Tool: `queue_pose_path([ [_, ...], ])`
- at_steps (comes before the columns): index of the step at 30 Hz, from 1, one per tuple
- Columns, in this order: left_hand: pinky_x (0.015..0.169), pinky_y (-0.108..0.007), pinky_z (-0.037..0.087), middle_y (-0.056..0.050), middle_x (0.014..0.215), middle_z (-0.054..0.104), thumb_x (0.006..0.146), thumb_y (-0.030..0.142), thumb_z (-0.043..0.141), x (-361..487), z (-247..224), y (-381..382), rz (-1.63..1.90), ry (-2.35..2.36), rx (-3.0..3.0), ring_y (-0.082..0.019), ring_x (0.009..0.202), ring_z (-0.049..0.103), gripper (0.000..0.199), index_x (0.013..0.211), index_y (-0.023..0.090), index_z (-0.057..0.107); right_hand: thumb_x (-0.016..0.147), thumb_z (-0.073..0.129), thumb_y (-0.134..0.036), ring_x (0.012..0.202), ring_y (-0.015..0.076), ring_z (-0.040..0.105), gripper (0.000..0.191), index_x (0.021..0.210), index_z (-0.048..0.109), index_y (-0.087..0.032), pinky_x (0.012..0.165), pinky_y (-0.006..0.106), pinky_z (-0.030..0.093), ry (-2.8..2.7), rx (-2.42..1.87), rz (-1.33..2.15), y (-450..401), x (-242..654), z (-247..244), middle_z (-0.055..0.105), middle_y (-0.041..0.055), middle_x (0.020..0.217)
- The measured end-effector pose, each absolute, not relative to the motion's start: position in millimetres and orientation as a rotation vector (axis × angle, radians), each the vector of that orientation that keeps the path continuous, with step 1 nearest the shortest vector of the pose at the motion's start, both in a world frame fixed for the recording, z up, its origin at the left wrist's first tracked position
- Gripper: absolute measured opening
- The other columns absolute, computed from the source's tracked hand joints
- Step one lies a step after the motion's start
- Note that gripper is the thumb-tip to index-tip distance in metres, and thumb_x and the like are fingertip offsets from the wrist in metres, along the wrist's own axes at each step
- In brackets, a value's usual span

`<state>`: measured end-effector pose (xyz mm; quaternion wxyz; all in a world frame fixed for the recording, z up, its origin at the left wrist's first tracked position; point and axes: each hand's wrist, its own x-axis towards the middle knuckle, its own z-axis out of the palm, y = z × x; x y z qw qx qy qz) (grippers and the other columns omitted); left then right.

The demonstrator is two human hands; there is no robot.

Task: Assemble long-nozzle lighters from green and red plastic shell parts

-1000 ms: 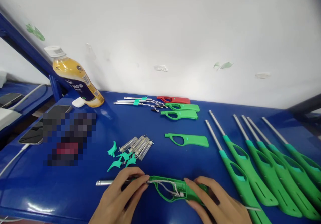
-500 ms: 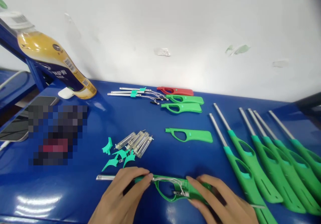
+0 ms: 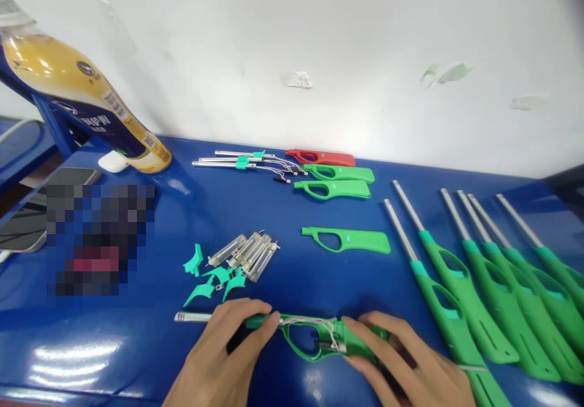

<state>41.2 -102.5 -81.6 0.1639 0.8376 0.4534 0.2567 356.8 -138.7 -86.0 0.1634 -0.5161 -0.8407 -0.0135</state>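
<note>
A half-assembled green stick lighter lies crosswise low in the view, its inside exposed. My left hand pinches its front part, where the metal tube points left. White wires run along the top edge of the trigger loop to a small black-and-metal igniter in the body. My right hand grips the handle end, with fingertips beside the igniter. A thin metal rod sticks out right of this hand; its other end is hidden.
Finished green lighters lie at the right. Turquoise triggers and clear fuel tanks sit ahead. Behind are handle shells, a red shell and wired metal tubes. A bottle and phone stand left.
The camera view has shifted slightly, so the background things sit a little higher and spread outward. Both hands keep their hold on the lighter, and the wires near the igniter lie slightly differently.
</note>
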Motion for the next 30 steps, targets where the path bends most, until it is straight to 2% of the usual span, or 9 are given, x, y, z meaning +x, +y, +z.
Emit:
queue_pose_path([
  [6,0.1,-0.029,0.064,-0.007,0.124,0.076,0.107,0.008,0.051,43,-79,-102,0.76,1.325,2.368,-0.019,0.112,0.077,0.04,0.134,0.028,0.073,0.112,0.053,-0.035,0.082,0.0157,0.08,0.034,0.137,0.075,-0.03,0.061,0.022,0.063,-2.364,-1.489,-0.001,-140,356,-86,0.078,0.0069,0.116],
  [9,0.099,-0.029,0.064,-0.007,0.123,0.076,0.107,0.007,0.051,45,-80,-101,0.787,1.32,2.368,-0.019,0.111,0.077,0.039,0.132,0.027,0.073,0.112,0.053,-0.036,0.077,0.0147,0.079,0.031,0.127,0.08,-0.03,0.06,0.022,0.063,-2.3,-1.506,0.006,-140,354,-84,0.078,0.0066,0.117],
  [13,0.099,-0.029,0.064,-0.007,0.122,0.076,0.105,0.003,0.052,45,-80,-100,0.801,1.295,2.383,-0.018,0.11,0.076,0.04,0.13,0.026,0.074,0.111,0.057,-0.043,0.062,0.0097,0.072,0.03,0.11,0.084,-0.03,0.057,0.02,0.06,-2.209,-1.502,0.04,-142,346,-82,0.078,0.0051,0.106],
  [19,0.099,-0.029,0.063,-0.008,0.123,0.075,0.105,0.001,0.051,44,-78,-101,0.8,1.283,2.397,-0.018,0.112,0.075,0.042,0.131,0.025,0.073,0.112,0.055,-0.037,0.053,0.009,0.067,0.03,0.104,0.084,-0.03,0.048,0.024,0.053,-2.168,-1.526,-0.07,-142,334,-83,0.078,0.0024,0.094],
  [22,0.1,-0.03,0.063,-0.008,0.124,0.074,0.105,0.001,0.051,44,-79,-101,0.781,1.281,2.419,-0.019,0.113,0.075,0.043,0.134,0.025,0.072,0.112,0.059,-0.033,0.055,0.0084,0.07,0.025,0.11,0.082,-0.027,0.052,0.024,0.053,-2.193,-1.463,-0.08,-139,333,-82,0.079,0.0011,0.096],
  [27,0.104,-0.031,0.061,-0.009,0.124,0.073,0.105,0.001,0.05,42,-79,-101,0.733,1.264,2.469,-0.019,0.117,0.072,0.042,0.134,0.022,0.071,0.11,0.062,-0.028,0.074,0.0122,0.08,0.019,0.117,0.08,-0.025,0.065,0.025,0.057,-2.228,-1.377,-0.085,-133,334,-79,0.082,-0.001,0.098],
  [30,0.104,-0.03,0.06,-0.008,0.123,0.072,0.105,-0.002,0.047,41,-79,-101,0.731,1.261,2.473,-0.018,0.118,0.07,0.045,0.135,0.023,0.07,0.112,0.058,-0.025,0.072,0.0118,0.079,0.022,0.117,0.08,-0.025,0.063,0.025,0.056,-2.243,-1.352,-0.078,-132,334,-77,0.081,-0.0012,0.096],
])
